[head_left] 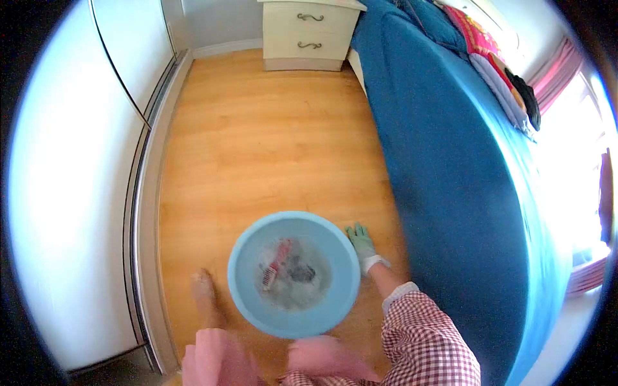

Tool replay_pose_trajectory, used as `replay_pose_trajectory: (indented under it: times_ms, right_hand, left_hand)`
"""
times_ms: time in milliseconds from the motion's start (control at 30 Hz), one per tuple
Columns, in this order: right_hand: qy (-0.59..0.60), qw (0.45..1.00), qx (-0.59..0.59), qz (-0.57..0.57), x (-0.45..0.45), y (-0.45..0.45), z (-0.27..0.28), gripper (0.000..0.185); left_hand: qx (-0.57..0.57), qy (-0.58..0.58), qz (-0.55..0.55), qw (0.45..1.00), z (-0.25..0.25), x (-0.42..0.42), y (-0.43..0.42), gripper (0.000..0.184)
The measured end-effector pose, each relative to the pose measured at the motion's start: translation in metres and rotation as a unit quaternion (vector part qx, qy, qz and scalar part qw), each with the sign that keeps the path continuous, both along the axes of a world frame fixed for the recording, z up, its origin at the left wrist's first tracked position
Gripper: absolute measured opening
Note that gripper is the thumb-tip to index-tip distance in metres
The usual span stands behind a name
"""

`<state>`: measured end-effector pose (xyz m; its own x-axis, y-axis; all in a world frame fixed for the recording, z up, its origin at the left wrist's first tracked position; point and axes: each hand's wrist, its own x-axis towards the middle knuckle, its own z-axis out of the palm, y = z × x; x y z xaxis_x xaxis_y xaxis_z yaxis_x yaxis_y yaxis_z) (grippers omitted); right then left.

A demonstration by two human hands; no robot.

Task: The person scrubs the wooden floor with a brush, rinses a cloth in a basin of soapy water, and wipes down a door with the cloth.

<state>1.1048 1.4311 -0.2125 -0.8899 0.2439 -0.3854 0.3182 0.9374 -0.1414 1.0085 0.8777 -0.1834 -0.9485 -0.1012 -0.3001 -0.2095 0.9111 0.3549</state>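
Observation:
A light blue plastic basin (pixel 243 307) stands on the wooden floor in front of me. In it is cloudy, sudsy water, with a brush (pixel 277 265) that has a red handle and pale bristles. A dark, soaked clump (pixel 302 273), perhaps cloth, lies beside the brush. My right hand (pixel 362 241), in a green rubber glove with a white cuff, is just outside the basin's right rim. Its fingers are stretched out and apart, and it grips nothing; I cannot tell whether it touches the rim. My left hand is out of view.
A bed with a blue cover (pixel 450 193) runs along the right, with folded clothes (pixel 505 90) on it. White sliding wardrobe doors (pixel 77 193) line the left. A cream nightstand (pixel 311 35) stands at the far end. My bare foot (pixel 205 286) is left of the basin.

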Motion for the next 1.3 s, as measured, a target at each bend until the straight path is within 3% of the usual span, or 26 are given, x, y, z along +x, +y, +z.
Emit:
replay_pose_trajectory:
  times_ms: [167,267,333,400,467,500,567,667,733,800,867,933,1067,1167,1233,1300]
  right_hand:
    - [-0.016,0.996,-0.060,-0.062,0.040,0.026,0.044,0.075]
    - [0.020,0.997,-0.031,-0.068,0.040,0.033,0.017,0.078]
    - [0.015,0.993,-0.031,-0.110,0.055,0.023,0.031,0.078]
    - [0.090,0.989,-0.026,-0.113,0.086,-0.001,0.020,0.073]
    - [0.107,0.895,-0.378,-0.211,0.100,-0.009,-0.002,0.069]
    - [0.099,0.805,-0.518,-0.271,0.114,-0.019,0.000,0.068]
    - [0.054,0.581,-0.721,-0.374,0.133,-0.087,0.088,0.070]
    - [0.150,0.552,-0.733,-0.368,0.167,-0.146,0.165,0.076]
    - [0.153,0.629,-0.682,-0.340,0.187,-0.171,0.165,0.069]
    - [0.158,0.651,-0.661,-0.338,0.193,-0.198,0.150,0.063]
    - [0.160,0.626,-0.670,-0.365,0.195,-0.212,0.126,0.056]
    - [0.163,0.647,-0.633,-0.392,0.202,-0.226,0.137,0.055]
    - [0.137,0.675,-0.537,-0.487,0.224,-0.278,0.149,0.060]
    - [0.089,0.663,-0.491,-0.557,0.276,-0.325,0.183,0.062]
    - [0.103,0.629,-0.518,-0.570,0.277,-0.327,0.120,0.064]
    - [0.047,0.676,-0.449,-0.583,0.324,-0.363,0.223,0.058]
  left_hand:
    - [0.068,0.002,0.011,0.998,0.051,0.063,-0.047,0.018]
    - [0.072,-0.011,0.031,0.997,0.082,0.135,-0.111,0.014]
    - [0.064,-0.031,0.054,0.996,0.101,0.183,-0.168,0.012]
    - [0.048,-0.050,0.071,0.995,0.131,0.225,-0.227,0.009]
    - [0.042,-0.059,0.085,0.994,0.149,0.262,-0.271,0.007]
    - [0.045,-0.062,0.082,0.994,0.156,0.276,-0.287,0.006]
    - [0.058,-0.056,0.067,0.994,0.161,0.297,-0.298,0.005]
    - [0.089,-0.038,0.017,0.995,0.184,0.319,-0.252,0.015]
    - [0.131,-0.047,0.049,0.989,0.194,0.354,-0.234,0.020]
    - [0.193,-0.066,0.135,0.970,0.188,0.380,-0.249,0.020]
    - [0.183,-0.023,0.074,0.980,0.178,0.412,-0.284,0.015]
    - [0.193,-0.003,0.047,0.980,0.184,0.444,-0.311,0.010]
    - [0.247,-0.034,0.092,0.964,0.189,0.489,-0.346,0.004]
    - [0.262,-0.048,0.091,0.960,0.191,0.529,-0.371,0.007]
    - [0.277,-0.054,0.086,0.956,0.190,0.544,-0.387,0.007]
    - [0.307,-0.059,0.094,0.945,0.176,0.565,-0.396,0.006]
